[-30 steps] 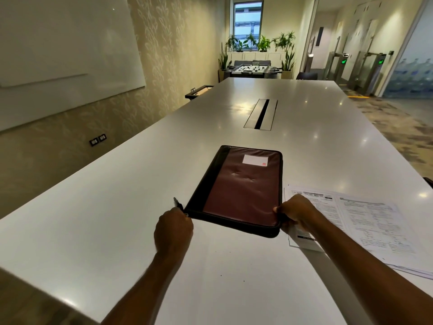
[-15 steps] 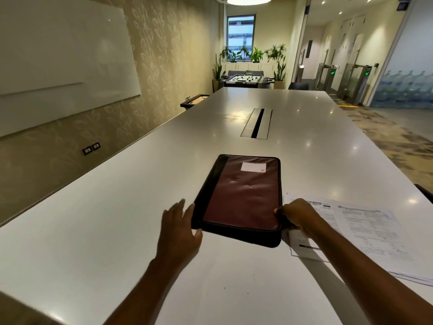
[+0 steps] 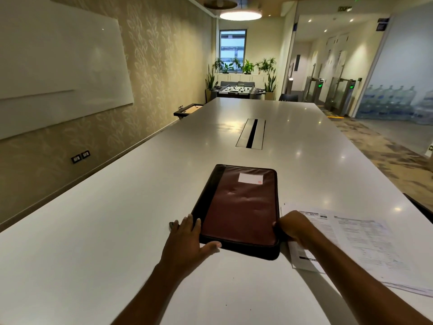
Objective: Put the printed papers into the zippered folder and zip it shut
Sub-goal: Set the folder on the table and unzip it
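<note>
The closed zippered folder (image 3: 241, 212) lies flat on the table (image 3: 93, 231). Left hand (image 3: 187, 240) splays open at its 7 o'clock corner; right hand (image 3: 295, 227) pinches its 5 o'clock edge. Printed papers (image 3: 360, 240) lie at 3 o'clock.

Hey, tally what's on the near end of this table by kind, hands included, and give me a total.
Zippered folder, closed and flat: 1
Spreads of printed papers, right of the folder: 1
Hands at the folder's near corners: 2 (left hand, right hand)
Total: 4
</note>
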`<action>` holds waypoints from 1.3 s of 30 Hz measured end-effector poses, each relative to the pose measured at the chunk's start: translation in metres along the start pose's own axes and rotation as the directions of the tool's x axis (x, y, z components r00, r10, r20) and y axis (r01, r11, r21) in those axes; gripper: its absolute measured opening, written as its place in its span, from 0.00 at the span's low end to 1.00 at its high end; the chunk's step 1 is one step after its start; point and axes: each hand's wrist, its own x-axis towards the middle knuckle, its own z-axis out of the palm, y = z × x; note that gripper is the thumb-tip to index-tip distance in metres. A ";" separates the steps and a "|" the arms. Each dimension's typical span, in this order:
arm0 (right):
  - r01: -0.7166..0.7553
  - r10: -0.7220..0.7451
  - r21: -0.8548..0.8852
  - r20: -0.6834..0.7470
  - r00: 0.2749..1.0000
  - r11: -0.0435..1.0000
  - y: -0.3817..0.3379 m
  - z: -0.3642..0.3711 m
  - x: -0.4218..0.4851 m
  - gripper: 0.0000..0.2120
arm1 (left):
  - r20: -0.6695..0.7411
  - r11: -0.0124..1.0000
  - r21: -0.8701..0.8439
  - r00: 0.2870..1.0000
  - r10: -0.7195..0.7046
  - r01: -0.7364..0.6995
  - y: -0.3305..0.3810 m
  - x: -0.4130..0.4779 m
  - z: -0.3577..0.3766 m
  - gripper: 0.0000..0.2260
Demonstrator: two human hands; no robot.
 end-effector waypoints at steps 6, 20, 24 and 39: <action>0.055 -0.053 -0.118 0.018 0.998 0.991 0.004 0.021 -0.013 0.10 | 0.130 0.995 0.096 0.991 0.027 -0.040 -0.018 0.028 -0.004 0.53; -0.065 0.057 0.178 0.046 0.997 0.982 -0.016 0.002 0.026 0.11 | 0.285 0.989 0.012 0.948 0.139 -0.149 0.055 0.026 0.030 0.61; -0.083 0.076 0.220 0.040 0.996 0.972 -0.015 0.017 0.027 0.04 | 0.256 0.972 -0.058 0.938 0.236 -0.228 0.022 0.041 0.019 0.58; -0.019 0.044 0.179 -0.136 0.990 0.984 -0.024 -0.008 0.071 0.12 | 0.517 0.999 0.012 0.855 -0.036 0.034 0.017 0.044 0.011 0.67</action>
